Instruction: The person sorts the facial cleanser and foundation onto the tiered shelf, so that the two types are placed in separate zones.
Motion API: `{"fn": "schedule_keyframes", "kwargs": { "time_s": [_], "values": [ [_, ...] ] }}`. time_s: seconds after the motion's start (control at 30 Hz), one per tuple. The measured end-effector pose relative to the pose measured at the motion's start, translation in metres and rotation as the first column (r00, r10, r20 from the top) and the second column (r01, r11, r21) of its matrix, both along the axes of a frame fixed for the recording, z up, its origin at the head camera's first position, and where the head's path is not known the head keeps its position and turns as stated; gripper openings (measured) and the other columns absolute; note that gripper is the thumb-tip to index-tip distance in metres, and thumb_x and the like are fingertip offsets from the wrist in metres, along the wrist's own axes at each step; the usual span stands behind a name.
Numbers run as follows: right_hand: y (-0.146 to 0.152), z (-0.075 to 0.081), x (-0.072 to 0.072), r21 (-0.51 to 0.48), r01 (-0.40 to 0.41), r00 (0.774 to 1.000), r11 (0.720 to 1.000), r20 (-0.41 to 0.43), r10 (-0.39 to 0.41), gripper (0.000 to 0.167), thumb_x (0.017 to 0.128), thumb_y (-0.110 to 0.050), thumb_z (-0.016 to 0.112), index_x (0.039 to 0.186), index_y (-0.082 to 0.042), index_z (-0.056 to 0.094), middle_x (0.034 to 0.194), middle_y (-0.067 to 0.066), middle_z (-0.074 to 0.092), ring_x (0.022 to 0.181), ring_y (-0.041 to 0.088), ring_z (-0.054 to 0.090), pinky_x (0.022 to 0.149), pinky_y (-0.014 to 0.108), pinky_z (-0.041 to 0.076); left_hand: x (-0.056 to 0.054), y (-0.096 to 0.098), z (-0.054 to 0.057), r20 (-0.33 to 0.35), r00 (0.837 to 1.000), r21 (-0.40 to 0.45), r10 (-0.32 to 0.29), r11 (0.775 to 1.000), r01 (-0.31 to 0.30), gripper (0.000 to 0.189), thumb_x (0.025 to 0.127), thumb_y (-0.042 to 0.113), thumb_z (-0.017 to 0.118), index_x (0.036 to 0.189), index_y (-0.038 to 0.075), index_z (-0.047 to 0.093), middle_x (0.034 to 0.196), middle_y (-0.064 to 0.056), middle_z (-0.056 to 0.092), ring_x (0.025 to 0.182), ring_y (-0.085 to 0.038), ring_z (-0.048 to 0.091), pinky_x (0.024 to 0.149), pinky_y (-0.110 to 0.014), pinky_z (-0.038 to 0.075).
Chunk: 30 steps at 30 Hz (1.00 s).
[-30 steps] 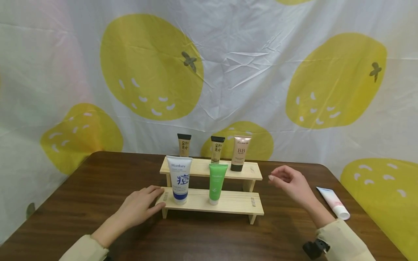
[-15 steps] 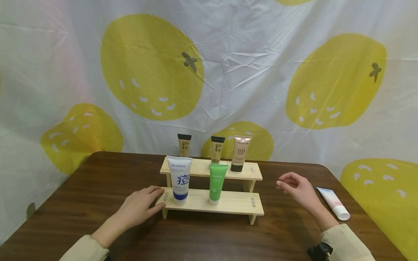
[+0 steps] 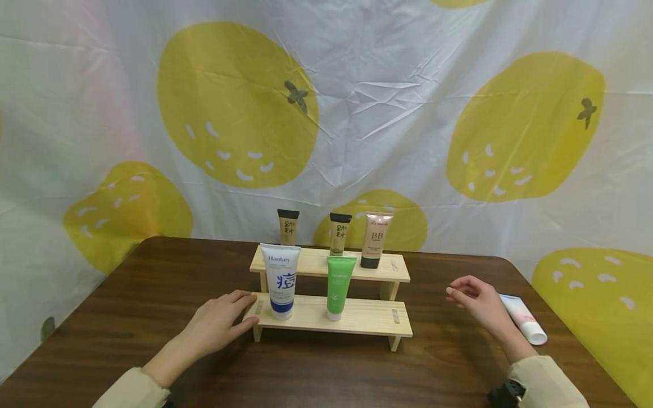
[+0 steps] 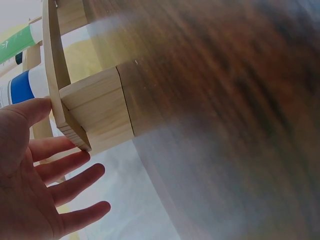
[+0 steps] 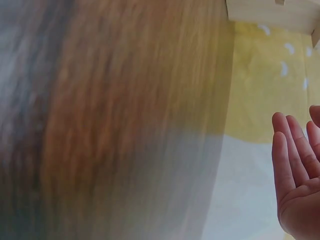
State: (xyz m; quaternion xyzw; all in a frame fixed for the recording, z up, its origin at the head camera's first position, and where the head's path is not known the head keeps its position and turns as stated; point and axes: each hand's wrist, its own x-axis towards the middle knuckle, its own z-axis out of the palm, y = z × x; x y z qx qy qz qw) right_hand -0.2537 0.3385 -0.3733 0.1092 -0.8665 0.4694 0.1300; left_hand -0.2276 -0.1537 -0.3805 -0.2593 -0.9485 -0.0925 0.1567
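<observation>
My left hand point(image 3: 216, 324) rests against the left end of the lower tier of a wooden two-step display stand point(image 3: 364, 323). In the left wrist view its thumb and nearest fingers touch the board's end, while the others spread out straight. A white tube with a blue band point(image 3: 282, 283) and a green tube point(image 3: 339, 289) stand on that tier. Two small black-topped tubes point(image 3: 339, 233) and a pinkish-beige BB cream tube point(image 3: 376, 241) stand on the upper tier. My right hand point(image 3: 482, 306) hovers right of the stand, loosely curled, holding nothing.
A white-and-pink tube point(image 3: 525, 323) lies on the dark wooden table point(image 3: 326, 377) by the right edge, partly hidden behind my right hand. A white curtain with yellow fruit prints point(image 3: 377, 113) hangs behind the table.
My right hand has moved right and slightly towards me, away from the stand, and now overlaps the lying tube in the head view. My left hand and the stand have stayed still.
</observation>
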Motion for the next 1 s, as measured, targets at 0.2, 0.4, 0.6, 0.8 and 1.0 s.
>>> {"fn": "schedule_keyframes", "kwargs": {
  "time_s": [0.2,0.4,0.6,0.8,1.0],
  "values": [
    [0.009,-0.002,0.000,0.015,0.045,0.999,0.999,-0.004,-0.045,0.027,0.087,-0.018,0.058,0.096,0.007,0.054,0.084,0.020,0.062,0.076,0.022,0.063,0.061,0.035,0.050,0.000,0.000,0.000,0.002,1.000,-0.003,0.000,1.000,0.000,0.045,0.084,0.038,0.057,0.113,0.004,0.059,0.109,-0.011,0.056,0.092,-0.027,0.057,0.071,-0.044,0.045],
    [0.019,-0.005,0.000,0.055,0.098,0.995,0.994,0.006,-0.099,0.029,0.087,-0.020,0.058,0.096,0.007,0.054,0.086,0.021,0.062,0.077,0.026,0.063,0.061,0.034,0.050,-0.001,0.000,-0.001,0.000,1.000,0.000,0.000,1.000,0.000,0.046,0.084,0.039,0.056,0.113,0.004,0.059,0.109,-0.010,0.056,0.092,-0.027,0.057,0.071,-0.044,0.045],
    [0.031,-0.009,-0.002,0.088,0.138,0.990,0.986,0.000,-0.139,0.028,0.087,-0.020,0.058,0.097,0.007,0.054,0.085,0.020,0.062,0.075,0.026,0.063,0.060,0.032,0.050,-0.001,0.001,-0.002,0.012,1.000,-0.002,0.006,1.000,-0.006,0.046,0.085,0.040,0.056,0.114,0.004,0.059,0.109,-0.010,0.056,0.092,-0.027,0.057,0.072,-0.045,0.044],
    [0.042,-0.011,-0.003,0.115,0.161,0.987,0.980,-0.004,-0.161,0.029,0.087,-0.020,0.058,0.097,0.007,0.054,0.085,0.019,0.062,0.073,0.022,0.063,0.059,0.031,0.050,-0.001,0.000,-0.002,0.003,1.000,0.000,0.004,1.000,-0.004,0.046,0.084,0.039,0.056,0.113,0.004,0.059,0.108,-0.010,0.056,0.092,-0.027,0.057,0.071,-0.044,0.045],
    [0.051,-0.008,-0.001,0.145,0.185,0.982,0.972,0.010,-0.189,0.033,0.087,-0.023,0.057,0.099,0.007,0.053,0.085,0.020,0.062,0.072,0.021,0.063,0.059,0.030,0.050,-0.001,0.000,-0.002,0.009,1.000,0.002,0.006,1.000,-0.006,0.046,0.084,0.039,0.057,0.113,0.004,0.059,0.109,-0.010,0.056,0.092,-0.027,0.057,0.072,-0.045,0.045]
  ]
}}
